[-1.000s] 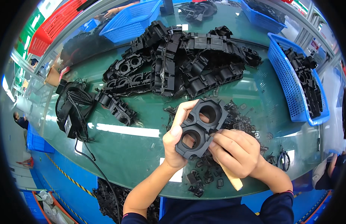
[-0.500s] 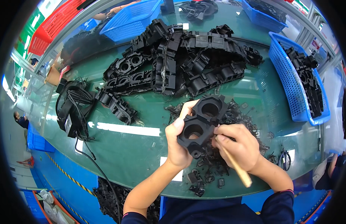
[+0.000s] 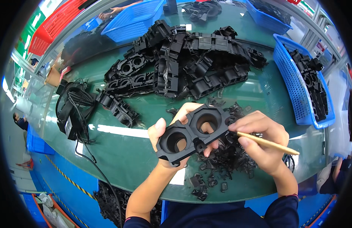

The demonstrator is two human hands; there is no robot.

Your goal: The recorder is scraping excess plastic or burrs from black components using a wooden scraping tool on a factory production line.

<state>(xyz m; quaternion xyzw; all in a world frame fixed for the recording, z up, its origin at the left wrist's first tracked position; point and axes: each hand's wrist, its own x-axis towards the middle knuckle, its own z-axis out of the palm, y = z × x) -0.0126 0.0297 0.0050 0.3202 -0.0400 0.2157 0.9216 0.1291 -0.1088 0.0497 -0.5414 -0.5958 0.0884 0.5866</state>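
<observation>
My left hand (image 3: 156, 133) is closed around a black plastic moulded part (image 3: 189, 131) with two large round openings. Some of its fingers show through the holes. In my right hand (image 3: 268, 133) a slim tool with a pale wooden handle (image 3: 273, 144) is gripped between thumb and fingers. Its tip meets the right end of the part, where my fingers hide it, so its kind cannot be made out. Beneath both hands, black plastic scraps (image 3: 235, 154) lie scattered on the green tabletop (image 3: 145, 167).
A large heap of black moulded parts (image 3: 167, 72) fills the table's far middle. To the left sit a black corded device (image 3: 71, 114) and a single part (image 3: 119, 109). At right stands a blue basket (image 3: 293, 85) of parts; another blue basket (image 3: 134, 21) is at the back.
My left hand has turned the black part flatter and moved it left and slightly down. My right hand has shifted right, and the tool's handle now points more to the right.
</observation>
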